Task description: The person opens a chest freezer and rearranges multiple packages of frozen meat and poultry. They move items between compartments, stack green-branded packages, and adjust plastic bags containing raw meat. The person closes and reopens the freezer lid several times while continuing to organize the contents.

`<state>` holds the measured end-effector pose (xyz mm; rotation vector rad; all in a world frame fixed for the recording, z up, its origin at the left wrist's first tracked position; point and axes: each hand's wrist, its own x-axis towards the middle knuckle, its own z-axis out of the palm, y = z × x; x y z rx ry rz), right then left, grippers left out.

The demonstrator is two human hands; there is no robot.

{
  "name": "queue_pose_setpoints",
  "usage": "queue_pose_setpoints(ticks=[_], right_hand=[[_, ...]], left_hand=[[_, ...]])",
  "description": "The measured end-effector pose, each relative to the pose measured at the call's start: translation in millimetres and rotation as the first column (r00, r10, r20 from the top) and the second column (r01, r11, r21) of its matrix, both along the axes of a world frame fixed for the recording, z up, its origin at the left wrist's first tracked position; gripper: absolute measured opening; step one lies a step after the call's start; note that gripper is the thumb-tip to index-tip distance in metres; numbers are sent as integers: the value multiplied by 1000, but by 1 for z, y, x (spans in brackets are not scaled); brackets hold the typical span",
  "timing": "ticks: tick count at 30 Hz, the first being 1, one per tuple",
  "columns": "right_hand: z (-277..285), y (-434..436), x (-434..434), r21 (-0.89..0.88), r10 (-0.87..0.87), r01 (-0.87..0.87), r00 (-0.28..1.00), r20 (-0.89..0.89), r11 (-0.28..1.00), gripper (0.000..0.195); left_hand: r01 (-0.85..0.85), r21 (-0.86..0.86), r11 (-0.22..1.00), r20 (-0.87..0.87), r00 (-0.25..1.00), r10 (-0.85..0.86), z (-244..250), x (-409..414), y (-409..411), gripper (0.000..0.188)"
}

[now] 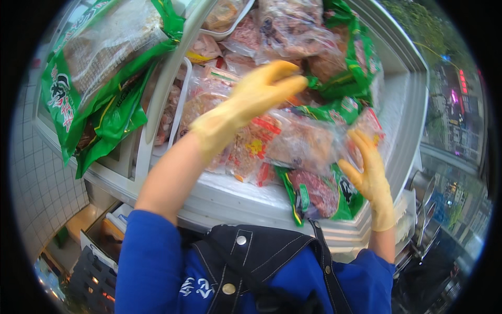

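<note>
A chest freezer (243, 200) full of bagged frozen meat lies before me. My left hand (270, 86), in a yellow rubber glove, reaches over the bags; its fingers point right and whether they touch a bag is unclear. Beside a clear plastic bag of meat (302, 141) is my right hand (362, 165), gloved alike, thumb and fingers apart. Whether it touches the bag's right end cannot be told. Below lies a green bag of dark red meat (315, 192) at the freezer's front edge. A red-printed clear bag (255, 145) lies under my left forearm.
Large green-and-clear bags (110, 51) rest on the freezer's left part, beyond a white frame bar (172, 74). More meat bags (294, 23) are piled at the back. A black plastic crate (90, 274) stands low at left, metal kitchenware (425, 219) at right, near a window.
</note>
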<state>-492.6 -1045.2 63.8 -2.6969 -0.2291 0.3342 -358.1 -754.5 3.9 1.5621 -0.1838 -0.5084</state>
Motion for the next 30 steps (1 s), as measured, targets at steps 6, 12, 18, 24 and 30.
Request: queue_pose_setpoints(ticks=[6, 12, 18, 24, 30], right_hand=[[-9, -12, -130, -7, -75, 76, 956, -282, 997, 95], [-56, 2, -128, -69, 21, -26, 997, -70, 997, 78], [-61, -4, -45, 35, -157, 154, 939, 307, 987, 56], [-60, 23, -9, -197, 62, -63, 998, -11, 978, 76], [-32, 31, -53, -134, -32, 44, 996, 87, 990, 54]], left_hand=[[-180, 2, 984, 76, 981, 179, 72, -104, 74, 35], [-168, -42, 985, -25, 986, 167, 51, -173, 63, 36], [-94, -5, 996, -58, 994, 94, 46, -195, 24, 37], [-82, -3, 997, 26, 996, 82, 48, -211, 15, 40], [-295, 120, 948, 48, 956, 291, 67, -236, 85, 36]])
